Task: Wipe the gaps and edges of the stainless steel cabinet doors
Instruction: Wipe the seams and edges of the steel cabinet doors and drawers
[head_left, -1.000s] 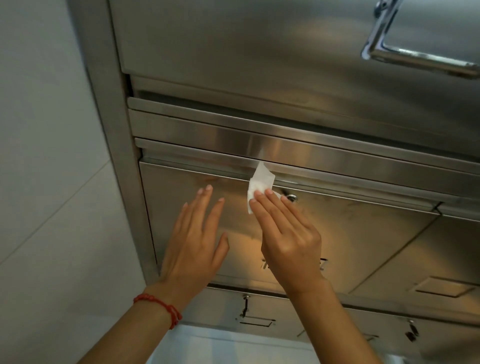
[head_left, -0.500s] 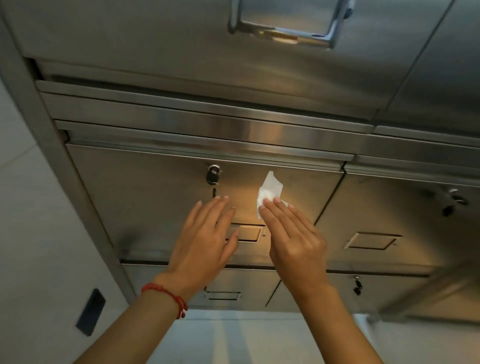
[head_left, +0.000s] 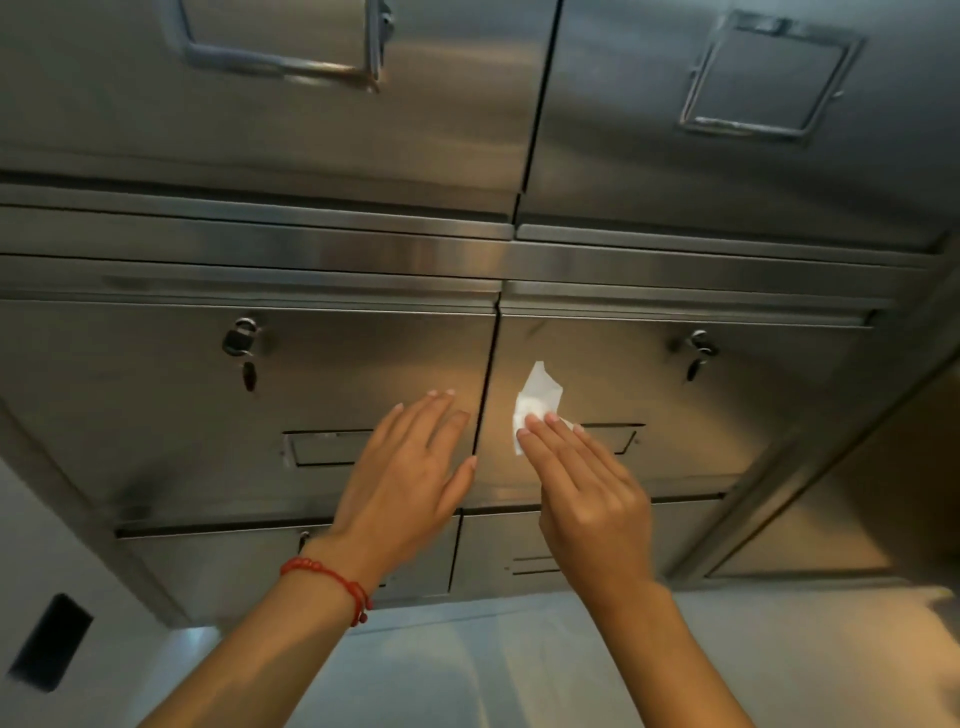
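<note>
Against the middle row of the stainless steel cabinet, the left hand (head_left: 410, 467) lies flat on the left door (head_left: 156, 415), fingers straight and close together, thumb out beside the vertical gap (head_left: 485, 395); a red bracelet (head_left: 332, 582) circles that wrist; just right of the gap, the right hand (head_left: 582, 488) presses a crumpled white wipe (head_left: 537, 397) to the right door (head_left: 753, 405) under straight, closed fingers, the wipe's top poking past the fingertips; a padlock (head_left: 240, 338) hangs on the left door, a smaller lock (head_left: 698, 348) on the right.
</note>
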